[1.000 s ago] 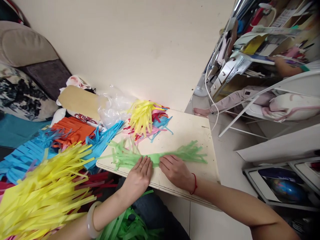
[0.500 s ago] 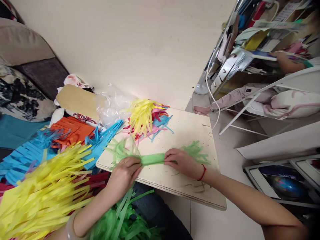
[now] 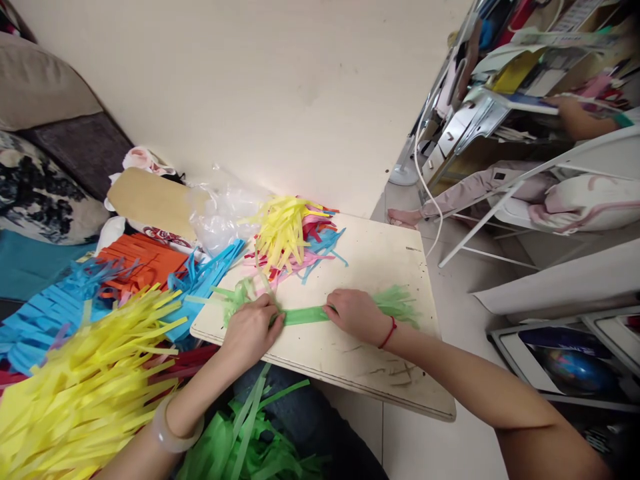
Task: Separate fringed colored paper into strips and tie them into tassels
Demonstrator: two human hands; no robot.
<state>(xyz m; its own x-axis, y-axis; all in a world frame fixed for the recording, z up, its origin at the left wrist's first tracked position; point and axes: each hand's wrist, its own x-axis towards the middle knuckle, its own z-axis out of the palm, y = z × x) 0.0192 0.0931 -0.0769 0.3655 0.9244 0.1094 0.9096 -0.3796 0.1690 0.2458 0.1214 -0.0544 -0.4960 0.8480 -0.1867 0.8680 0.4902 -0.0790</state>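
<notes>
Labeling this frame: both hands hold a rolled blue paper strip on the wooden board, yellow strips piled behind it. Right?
One slip: the rolled paper strip is green, not blue, as the head view shows. The left hand and right hand both hold it on the wooden board, with yellow strips piled behind it.

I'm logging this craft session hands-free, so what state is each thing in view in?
green fringed paper: rolled tight in the middle, fringes splayed at both ends
left hand: closed on the roll's left end
right hand: closed on the roll's right end
wooden board: lying flat, marked near its front edge
yellow strips: loose heap on the board
plastic bag: crumpled
</notes>
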